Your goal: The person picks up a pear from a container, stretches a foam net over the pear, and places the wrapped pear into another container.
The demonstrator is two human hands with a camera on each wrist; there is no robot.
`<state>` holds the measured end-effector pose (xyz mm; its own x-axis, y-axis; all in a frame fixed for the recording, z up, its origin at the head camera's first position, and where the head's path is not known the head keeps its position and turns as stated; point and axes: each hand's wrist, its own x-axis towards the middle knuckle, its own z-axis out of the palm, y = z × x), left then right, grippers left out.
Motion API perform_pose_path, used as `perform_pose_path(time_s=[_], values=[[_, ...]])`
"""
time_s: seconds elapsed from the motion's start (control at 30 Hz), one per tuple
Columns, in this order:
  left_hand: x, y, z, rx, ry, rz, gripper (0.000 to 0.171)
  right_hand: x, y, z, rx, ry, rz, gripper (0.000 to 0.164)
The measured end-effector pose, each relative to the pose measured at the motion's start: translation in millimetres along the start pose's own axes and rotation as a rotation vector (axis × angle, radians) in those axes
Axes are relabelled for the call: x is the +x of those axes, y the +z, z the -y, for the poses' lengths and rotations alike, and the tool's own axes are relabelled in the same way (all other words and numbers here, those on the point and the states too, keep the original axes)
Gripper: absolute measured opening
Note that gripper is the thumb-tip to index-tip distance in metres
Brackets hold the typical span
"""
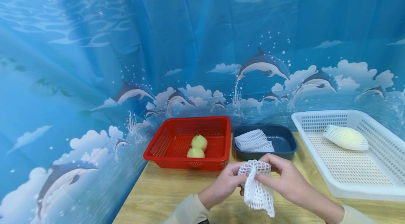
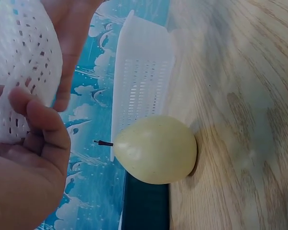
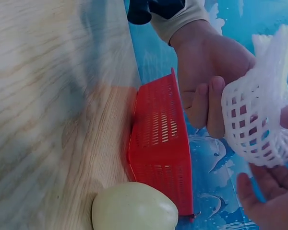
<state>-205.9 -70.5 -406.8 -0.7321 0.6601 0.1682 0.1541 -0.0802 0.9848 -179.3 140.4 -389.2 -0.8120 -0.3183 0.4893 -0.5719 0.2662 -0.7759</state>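
Note:
Both hands hold a white foam fruit net (image 1: 260, 192) above the front of the table. My left hand (image 1: 223, 186) grips its left side, with curled fingers (image 2: 45, 117) against the mesh in the left wrist view. My right hand (image 1: 286, 178) pinches it from the right, thumb across the mesh. The net hangs down loosely, bunched near the top. Below the hands a pale yellow-green pear (image 2: 156, 149) stands upright on the table, stem up; the right wrist view shows part of this pear (image 3: 134, 208). In the head view the hands and net hide it.
A red basket (image 1: 186, 162) at the left holds two pears (image 1: 199, 142). Behind the hands, a dark blue tray (image 1: 286, 146) contains foam nets (image 1: 253, 140). On the right, a white basket (image 1: 364, 190) holds a net-wrapped pear (image 1: 348, 138). A dolphin-print curtain (image 1: 190, 41) hangs behind.

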Motion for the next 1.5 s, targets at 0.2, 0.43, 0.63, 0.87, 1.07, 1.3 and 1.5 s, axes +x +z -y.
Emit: perform_pose_path(time_s=[0.2,0.43,0.63,0.87,1.07,1.3,1.5], values=[[0.4,0.9,-1.4,-0.021,-0.032,0.016,0.032,-5,-4,-3,0.259,-0.157,0.043,0.019],[1.1,2.2,-8.9,-0.214,-0.080,0.063,0.012,-6,-14,-3,0.537,-0.066,0.141,0.020],[2.7,2.8,-11.2,-0.292,-0.098,0.103,0.018,-6,-19,-4,0.622,0.037,0.171,0.018],[11.8,10.8,-1.2,-0.227,-0.153,-0.130,0.015,-5,-23,-11,0.589,0.340,0.096,0.007],[21.7,14.2,4.7,-0.206,-0.146,-0.351,0.015,0,-29,-22,0.497,0.520,0.002,0.012],[25.4,14.1,10.5,-0.279,-0.156,-0.361,0.014,1,-31,-30,0.447,0.594,0.043,0.025],[28.0,14.7,19.1,-0.211,-0.182,-0.419,0.016,4,-25,-36,0.408,0.627,0.003,0.023]])
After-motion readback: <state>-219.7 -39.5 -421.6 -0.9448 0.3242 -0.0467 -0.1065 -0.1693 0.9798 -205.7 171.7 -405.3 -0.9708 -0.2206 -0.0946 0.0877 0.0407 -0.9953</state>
